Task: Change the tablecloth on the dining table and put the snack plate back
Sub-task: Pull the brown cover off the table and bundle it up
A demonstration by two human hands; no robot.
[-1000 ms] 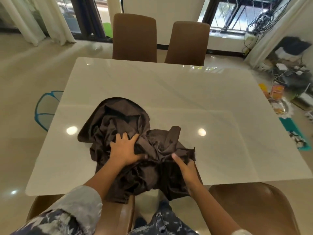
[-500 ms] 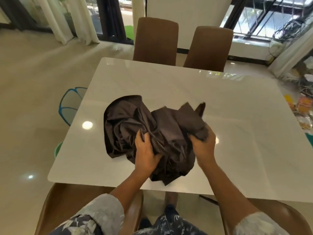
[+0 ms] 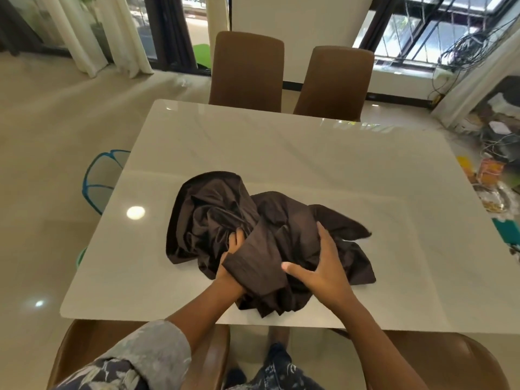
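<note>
Tablecloth [image 3: 213, 220] has spread rightward, gripped by left hand [image 3: 235, 246] and right hand [image 3: 320, 270].

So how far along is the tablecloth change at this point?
Done: the table is bare. In hand: the left hand and right hand hold a dark cloth, bunched near the front edge; old or new, I cannot tell. Left: spreading a cloth and returning the plate, which is not on the table.

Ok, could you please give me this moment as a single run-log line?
cloth: dark, crumpled on table | left hand: grips cloth, partly under a fold | right hand: grips cloth
</note>
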